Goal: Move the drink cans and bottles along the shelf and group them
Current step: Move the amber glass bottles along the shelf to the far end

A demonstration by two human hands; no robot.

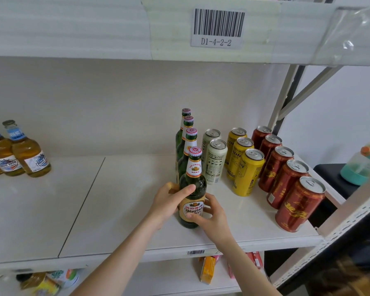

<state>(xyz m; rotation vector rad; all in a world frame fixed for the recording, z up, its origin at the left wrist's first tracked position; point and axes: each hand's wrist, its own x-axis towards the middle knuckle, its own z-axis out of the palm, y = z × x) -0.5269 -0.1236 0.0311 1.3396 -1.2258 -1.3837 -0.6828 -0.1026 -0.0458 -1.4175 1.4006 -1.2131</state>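
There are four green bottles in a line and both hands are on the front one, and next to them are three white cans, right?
Not quite. The head view shows two white cans, not three. The rest holds: four green bottles in a line, the left hand and right hand on the front one.

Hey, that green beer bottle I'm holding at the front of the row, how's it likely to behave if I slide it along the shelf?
The front green bottle is tall and narrow, so it may tip if pushed high. It looks like glass, so probably heavy and breakable. The white shelf looks smooth; it should slide easily with both hands low.
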